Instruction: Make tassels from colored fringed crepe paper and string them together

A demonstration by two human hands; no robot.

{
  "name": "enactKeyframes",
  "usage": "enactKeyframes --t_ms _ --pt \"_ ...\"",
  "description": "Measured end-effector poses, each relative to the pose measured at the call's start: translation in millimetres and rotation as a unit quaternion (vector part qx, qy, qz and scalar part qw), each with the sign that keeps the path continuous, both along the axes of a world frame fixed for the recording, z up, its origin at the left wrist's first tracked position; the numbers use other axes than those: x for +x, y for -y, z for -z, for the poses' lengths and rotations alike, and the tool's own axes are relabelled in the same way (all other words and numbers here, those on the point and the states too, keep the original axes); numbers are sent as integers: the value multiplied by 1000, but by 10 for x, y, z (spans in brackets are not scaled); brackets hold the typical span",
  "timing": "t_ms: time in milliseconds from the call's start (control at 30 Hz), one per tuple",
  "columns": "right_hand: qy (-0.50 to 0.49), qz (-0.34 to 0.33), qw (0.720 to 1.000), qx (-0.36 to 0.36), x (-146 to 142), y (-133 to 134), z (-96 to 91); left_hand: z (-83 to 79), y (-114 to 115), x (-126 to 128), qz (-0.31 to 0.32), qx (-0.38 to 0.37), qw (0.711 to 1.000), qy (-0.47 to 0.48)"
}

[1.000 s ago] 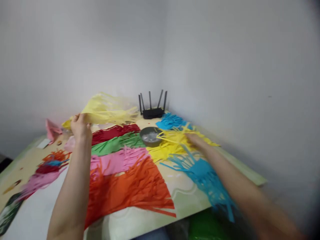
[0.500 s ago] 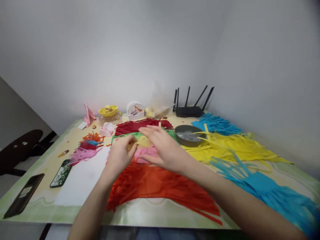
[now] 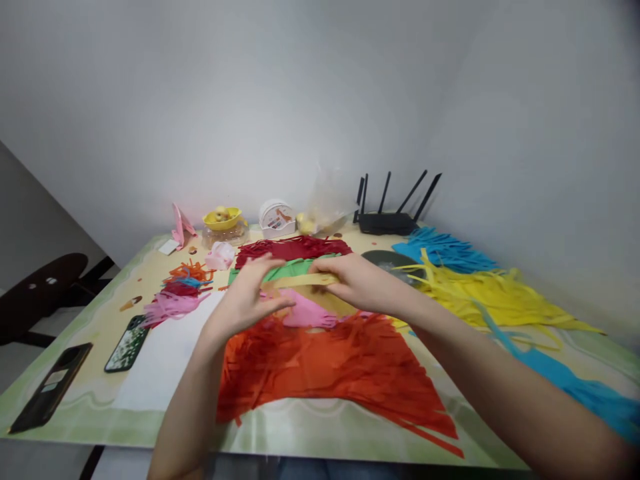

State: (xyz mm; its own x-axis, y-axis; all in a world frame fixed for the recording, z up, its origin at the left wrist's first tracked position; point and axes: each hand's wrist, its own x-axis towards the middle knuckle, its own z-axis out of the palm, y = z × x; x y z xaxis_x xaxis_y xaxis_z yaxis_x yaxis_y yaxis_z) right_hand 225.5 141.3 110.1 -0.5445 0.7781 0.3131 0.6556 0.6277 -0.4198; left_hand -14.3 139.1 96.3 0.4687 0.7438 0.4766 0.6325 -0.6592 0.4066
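My right hand is closed, its fingers pinching a pale yellow strip that runs leftward above the table. My left hand is open, thumb and fingers apart, near the strip's other end; motion blur hides whether it touches it. Under the hands lies pink fringed paper. Green paper and dark red fringed paper are behind it. Closest to me, a wide orange-red fringed sheet spreads below both hands. A tan patch beneath my right hand is too blurred to name.
On the right are yellow strips, blue fringe, more blue fringe and a dark bowl. A black router stands behind. Leftward are white paper, a phone, another dark phone-like object and a coloured fringe pile.
My hands have moved apart, the right one closing on the yellow strip and the left one opening. More of the pink paper shows. The view has shifted slightly.
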Motion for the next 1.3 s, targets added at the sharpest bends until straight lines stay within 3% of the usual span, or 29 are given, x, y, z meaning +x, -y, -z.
enactKeyframes --t_ms 67,167,300,367,533,733,967,1100,1300 --pt "-43 -23 998 -29 58 33 -8 10 -68 131 31 -82 996 5" --pt "-86 -6 995 -57 189 31 45 57 -162 208 57 -170 982 64" --pt "-81 39 996 -15 319 -31 185 130 -209 229 47 -193 968 151" --pt "-128 39 991 -11 351 -62 259 160 -216 239 32 -186 965 183" --pt "-283 -19 957 -55 405 -113 438 293 -281 183 60 -205 940 265" --pt "-361 -103 927 -10 429 -164 615 424 -331 98 134 -266 907 298" --pt "-267 -151 952 -9 563 -212 590 142 -176 42 148 -214 957 127" --pt "-225 -179 957 -38 646 -215 536 78 -101 23 179 -219 958 52" --pt "-250 -109 962 -3 532 -111 565 234 -63 228 28 -157 981 107"
